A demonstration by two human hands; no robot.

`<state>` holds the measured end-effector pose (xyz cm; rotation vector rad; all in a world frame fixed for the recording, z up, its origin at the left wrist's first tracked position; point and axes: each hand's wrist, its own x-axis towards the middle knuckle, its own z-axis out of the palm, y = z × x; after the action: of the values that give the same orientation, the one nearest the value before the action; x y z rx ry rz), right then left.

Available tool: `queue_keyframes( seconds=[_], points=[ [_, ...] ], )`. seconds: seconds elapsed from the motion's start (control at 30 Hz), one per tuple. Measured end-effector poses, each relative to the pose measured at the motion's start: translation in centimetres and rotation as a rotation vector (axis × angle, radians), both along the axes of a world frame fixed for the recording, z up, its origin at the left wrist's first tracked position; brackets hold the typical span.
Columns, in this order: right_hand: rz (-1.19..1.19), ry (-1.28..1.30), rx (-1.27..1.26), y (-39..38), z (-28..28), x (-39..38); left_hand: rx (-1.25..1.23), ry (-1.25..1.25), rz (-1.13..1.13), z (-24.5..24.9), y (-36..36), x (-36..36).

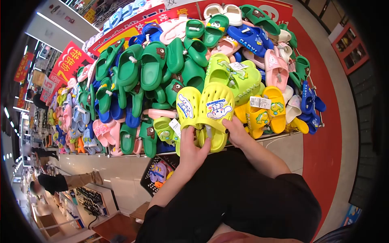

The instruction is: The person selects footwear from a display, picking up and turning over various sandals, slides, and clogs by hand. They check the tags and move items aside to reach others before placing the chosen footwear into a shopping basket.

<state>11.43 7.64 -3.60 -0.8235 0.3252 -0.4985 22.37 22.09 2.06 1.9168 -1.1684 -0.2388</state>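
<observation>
A pair of lime-yellow clogs (216,96) with white cartoon patches is held side by side over the front of the pile, toes pointing away from me. My left hand (193,146) is closed on the heel end of the left clog, its fingers partly hidden at the opening. My right hand (236,131) grips the outer side of the right clog. Just behind them lie lime-green sandals (245,81) with a white tag. Yellow slides (276,109) with a tag (260,102) rest to the right, and a small green clog (163,130) sits to the left.
Green slides (153,67), pink slides (277,69) and blue slides (252,39) heap the display. Red sale signs (69,65) stand at left and behind. A black basket (149,184) holding purple clogs is below; a red floor strip (322,162) runs at right. Another person (60,183) stands at left.
</observation>
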Motion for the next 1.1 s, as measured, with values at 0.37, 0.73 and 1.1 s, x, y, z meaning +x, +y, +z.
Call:
queue_keyframes(
  seconds=[0.37,0.73,1.1],
  points=[
    [0.308,0.114,-0.264,0.6,2.3,-2.1,-0.179,0.185,0.106,4.4,-5.5,8.7],
    [0.285,0.224,-0.312,0.2,2.0,-3.3,-0.138,-0.56,0.216,7.2,-20.6,21.6],
    [0.356,0.25,-0.309,-0.4,1.1,-1.6,-0.25,-0.187,-0.079,-3.6,-5.0,5.2]
  ],
)
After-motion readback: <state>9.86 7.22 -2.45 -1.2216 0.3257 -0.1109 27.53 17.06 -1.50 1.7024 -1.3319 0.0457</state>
